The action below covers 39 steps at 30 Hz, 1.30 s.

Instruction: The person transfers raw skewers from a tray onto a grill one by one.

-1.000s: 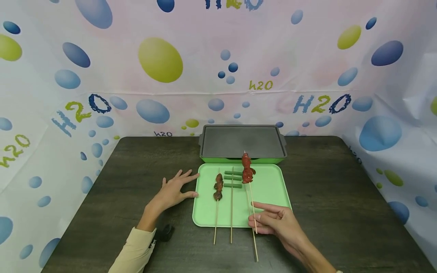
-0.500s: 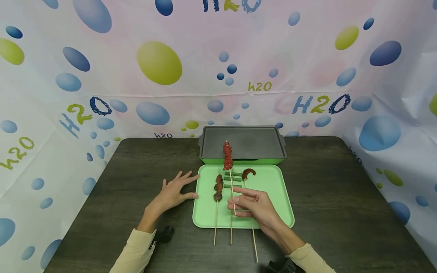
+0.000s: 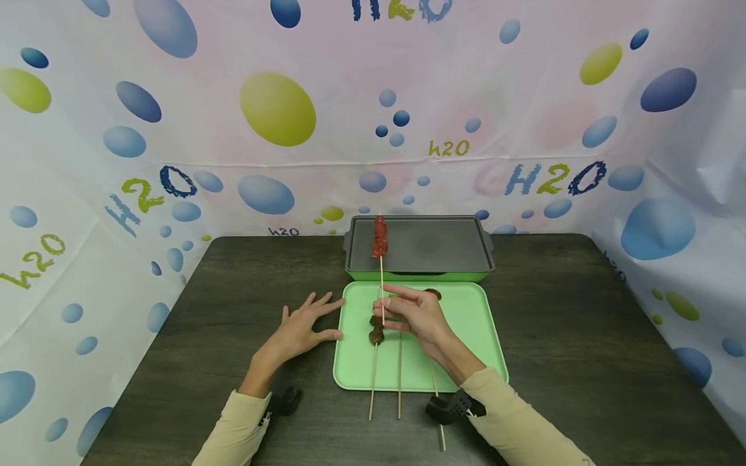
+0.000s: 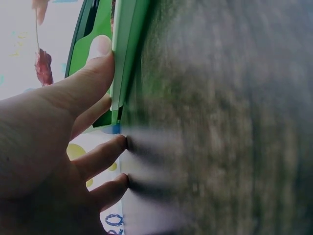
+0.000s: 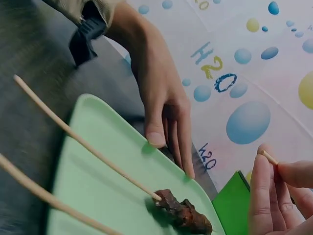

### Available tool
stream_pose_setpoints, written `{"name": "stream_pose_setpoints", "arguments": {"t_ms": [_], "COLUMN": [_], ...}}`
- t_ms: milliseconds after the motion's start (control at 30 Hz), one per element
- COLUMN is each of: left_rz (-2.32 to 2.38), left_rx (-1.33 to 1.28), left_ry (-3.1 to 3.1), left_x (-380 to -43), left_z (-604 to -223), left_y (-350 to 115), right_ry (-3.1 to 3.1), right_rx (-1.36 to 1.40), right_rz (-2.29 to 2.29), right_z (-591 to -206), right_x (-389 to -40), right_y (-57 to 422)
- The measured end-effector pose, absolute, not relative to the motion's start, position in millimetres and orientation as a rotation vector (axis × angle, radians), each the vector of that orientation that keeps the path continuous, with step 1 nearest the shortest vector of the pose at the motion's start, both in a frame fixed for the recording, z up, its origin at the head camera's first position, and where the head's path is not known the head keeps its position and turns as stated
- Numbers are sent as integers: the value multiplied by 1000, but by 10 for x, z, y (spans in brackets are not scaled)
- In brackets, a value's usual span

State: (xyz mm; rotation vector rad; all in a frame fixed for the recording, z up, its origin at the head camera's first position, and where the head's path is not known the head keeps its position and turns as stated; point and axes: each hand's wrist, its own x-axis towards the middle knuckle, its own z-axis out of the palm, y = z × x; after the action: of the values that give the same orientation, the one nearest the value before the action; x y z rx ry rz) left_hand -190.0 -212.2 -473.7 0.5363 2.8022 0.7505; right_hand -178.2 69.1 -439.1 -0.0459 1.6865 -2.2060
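Observation:
My right hand (image 3: 416, 315) pinches the thin stick of a skewer of red meat (image 3: 379, 238) between thumb and fingers, with the meat pointing up and away. In the head view this meat overlaps the grill pan (image 3: 434, 244); whether it touches the pan I cannot tell. My left hand (image 3: 303, 330) lies with spread fingers at the left edge of a light green tray (image 3: 480, 362), its thumb against the rim (image 4: 128, 54). A skewer of brown meat (image 5: 183, 213) lies on the tray, partly behind my right hand in the head view.
Two more skewers lie on the tray, one with a curled brown piece (image 3: 433, 293), the other showing mostly its stick (image 3: 399, 375). The green-sided grill stands right behind the tray on the dark wooden table (image 3: 559, 323). A printed sheet (image 3: 350, 77) hangs behind.
My right hand has lifted the red meat skewer and carried it left and forward, from over the tray to over the grill in the head view. My left hand has stayed put.

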Motion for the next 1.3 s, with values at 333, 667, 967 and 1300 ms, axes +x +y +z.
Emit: {"name": "stream_pose_setpoints", "arguments": {"t_ms": [333, 667, 967, 1300], "left_rz": [751, 752, 763, 776], "left_rx": [530, 527, 535, 554], "left_ry": [2790, 2796, 2794, 2800], "left_x": [-1905, -1914, -1904, -1893], "left_z": [-4750, -4765, -4757, -4751], "left_y": [-2137, -2137, -2127, -2135], "right_ry": [1645, 1612, 1598, 1672], "right_rx": [57, 107, 138, 34], "right_rz": [-2226, -2215, -2248, -2241], "right_z": [-4518, -4554, -4534, -4488], "right_x": [-2111, -2245, -2250, -2131], "right_y": [570, 497, 497, 650]}}
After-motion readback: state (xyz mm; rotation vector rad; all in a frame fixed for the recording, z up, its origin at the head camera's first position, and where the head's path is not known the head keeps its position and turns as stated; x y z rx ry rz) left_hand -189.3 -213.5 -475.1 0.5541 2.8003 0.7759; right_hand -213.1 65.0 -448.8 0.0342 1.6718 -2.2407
